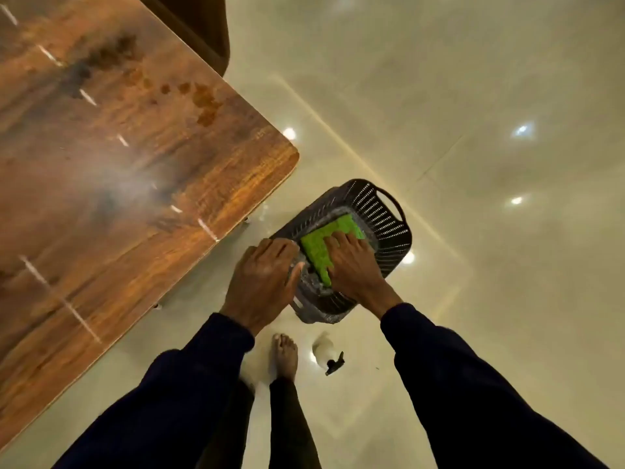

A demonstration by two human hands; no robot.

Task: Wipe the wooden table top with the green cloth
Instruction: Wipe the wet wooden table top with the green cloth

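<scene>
You have a single view, from the wide-angle camera on your head, tilted forward and steeply down. It sits close above your left hand and right hand at the basket mid-frame. The surface spreads toward 10 o'clock, the floor toward 2 o'clock.

At ten o'clock the brown wooden desk is glossy, with blotchy stains. The cream tiled floor gleams smooth. The dark slotted plastic basket looks matt, the bright green cloth nubbly.
</scene>
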